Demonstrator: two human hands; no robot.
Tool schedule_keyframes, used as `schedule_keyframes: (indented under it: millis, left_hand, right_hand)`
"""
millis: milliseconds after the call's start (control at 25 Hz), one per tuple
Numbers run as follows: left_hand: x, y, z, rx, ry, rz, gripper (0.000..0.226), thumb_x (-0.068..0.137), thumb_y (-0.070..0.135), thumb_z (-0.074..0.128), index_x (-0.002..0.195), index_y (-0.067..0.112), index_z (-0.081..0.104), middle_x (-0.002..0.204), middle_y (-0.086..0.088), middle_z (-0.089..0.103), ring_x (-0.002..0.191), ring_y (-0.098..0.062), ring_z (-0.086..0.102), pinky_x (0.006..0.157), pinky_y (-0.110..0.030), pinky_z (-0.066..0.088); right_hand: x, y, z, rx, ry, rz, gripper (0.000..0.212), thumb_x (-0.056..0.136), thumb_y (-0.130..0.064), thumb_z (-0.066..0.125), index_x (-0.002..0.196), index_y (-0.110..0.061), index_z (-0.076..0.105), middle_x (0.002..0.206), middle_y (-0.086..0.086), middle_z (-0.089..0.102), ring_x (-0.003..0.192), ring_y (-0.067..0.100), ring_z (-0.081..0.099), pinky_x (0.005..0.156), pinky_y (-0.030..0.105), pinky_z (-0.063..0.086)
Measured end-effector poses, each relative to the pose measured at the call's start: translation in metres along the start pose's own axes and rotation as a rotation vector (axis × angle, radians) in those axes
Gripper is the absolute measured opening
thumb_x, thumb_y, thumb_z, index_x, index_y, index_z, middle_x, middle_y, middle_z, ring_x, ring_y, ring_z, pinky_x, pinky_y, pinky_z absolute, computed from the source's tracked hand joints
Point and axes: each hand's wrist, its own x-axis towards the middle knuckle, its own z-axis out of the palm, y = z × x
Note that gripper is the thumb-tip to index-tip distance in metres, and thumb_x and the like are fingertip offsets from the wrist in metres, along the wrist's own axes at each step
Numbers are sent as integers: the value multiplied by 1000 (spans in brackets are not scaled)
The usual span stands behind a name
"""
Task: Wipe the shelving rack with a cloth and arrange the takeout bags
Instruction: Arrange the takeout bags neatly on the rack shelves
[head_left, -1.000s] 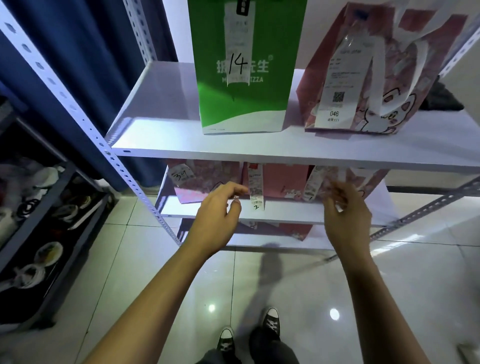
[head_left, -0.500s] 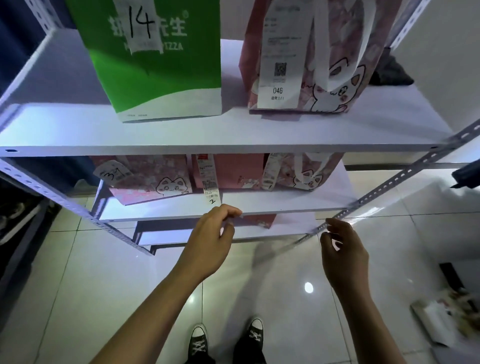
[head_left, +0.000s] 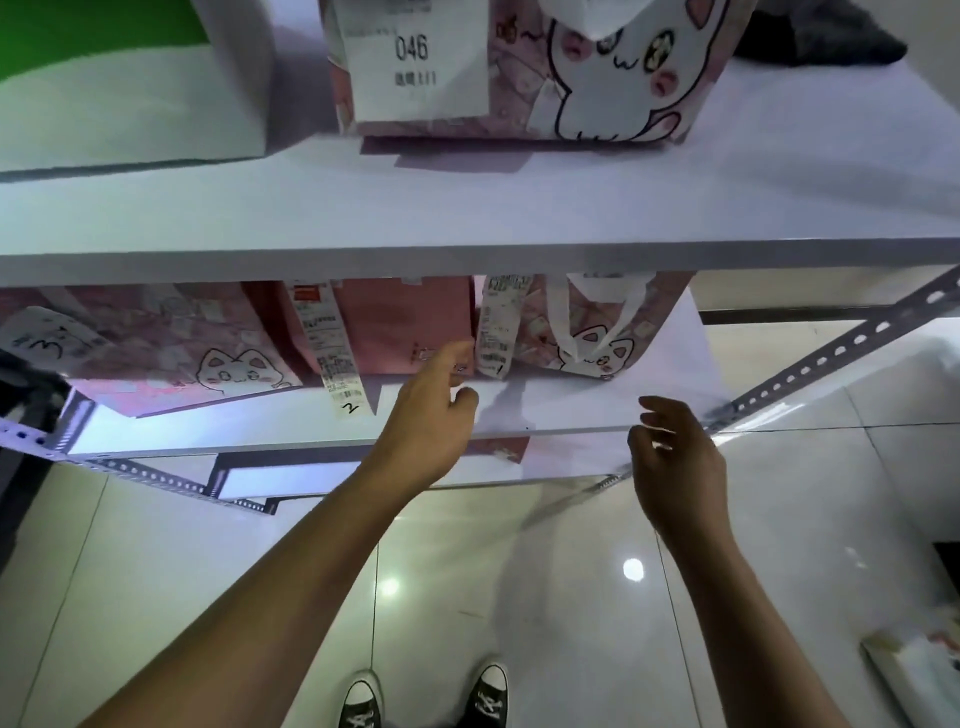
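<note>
Both hands reach toward the middle shelf of the rack, neither one holding anything.

Left to right on the middle shelf (head_left: 545, 413): a pink cat bag (head_left: 171, 353), a plain pink bag (head_left: 400, 327) with a receipt (head_left: 335, 353) marked 2, and a second cat bag (head_left: 597, 332). The left hand (head_left: 428, 415) has its fingertips at the plain bag's lower corner, perhaps touching it. The right hand (head_left: 675, 457) hovers loosely curled at the shelf edge.

We stretch both bare arms forward. Our left hand (head_left: 434, 415) has its fingers loosely curled, and our right hand (head_left: 675, 457) is half open and empty.
</note>
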Motion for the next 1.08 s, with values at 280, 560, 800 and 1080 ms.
schedule_keyframes:
  millis: [280, 560, 800, 1080]
  left_hand:
    - [76, 6, 37, -89, 35, -8, 58, 92, 8, 49, 140, 39, 38, 118, -1, 67, 95, -17, 68, 70, -14, 53]
    - [124, 4, 49, -88, 88, -140, 52, 85, 4, 42, 133, 25, 46, 127, -6, 63, 109, -31, 64, 89, -49, 57]
    - [125, 2, 56, 88, 149, -60, 48, 89, 7, 47, 133, 27, 53, 133, -4, 51, 97, -26, 63, 76, -34, 52]
    - [122, -6, 64, -61, 135, -101, 57, 88, 4, 46, 139, 30, 42, 130, -5, 61, 108, -31, 65, 87, -45, 57]
  right_hand:
    - [84, 15, 16, 54, 3, 61, 50, 97, -20, 61, 144, -22, 45, 138, 6, 58, 114, 20, 61, 94, 34, 47]
    - [124, 21, 33, 98, -16, 98, 56, 101, -25, 56, 154, -19, 36, 148, 7, 52, 127, 26, 56, 103, 37, 44]
    - [139, 25, 39, 186, 57, 120, 37, 103, -32, 55, 136, -16, 54, 132, 3, 63, 109, 15, 59, 88, 25, 42]
    - [134, 42, 29, 202, 192, 17, 18, 103, -13, 50, 113, -5, 62, 103, 1, 65, 93, 16, 60, 63, -6, 36]
